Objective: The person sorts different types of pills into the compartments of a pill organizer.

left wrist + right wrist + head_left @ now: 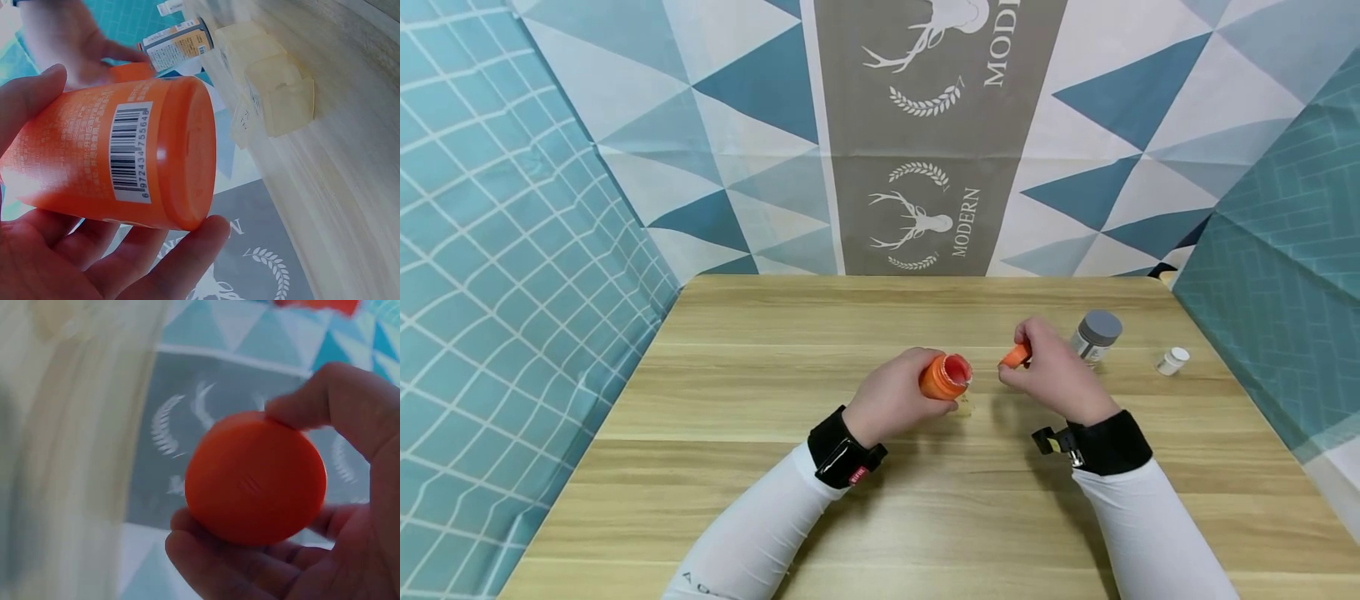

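My left hand [895, 396] grips an orange bottle [942, 379], tilted so its uncapped mouth faces up and to the right in the head view. The left wrist view shows the bottle's barcode label [131, 153] and base, with my thumb on one side and fingers on the other. A short way to the right, my right hand [1056, 375] pinches a round orange cap [256, 478] by its edge, apart from the bottle.
Beyond my right hand stands a jar with a grey lid [1099, 327]. A small white bottle [1172, 361] is farther right on the wooden table [737, 467]. Yellowish translucent pieces [281, 94] lie on the table near the orange bottle. Patterned cloth [760, 167] hangs behind the table.
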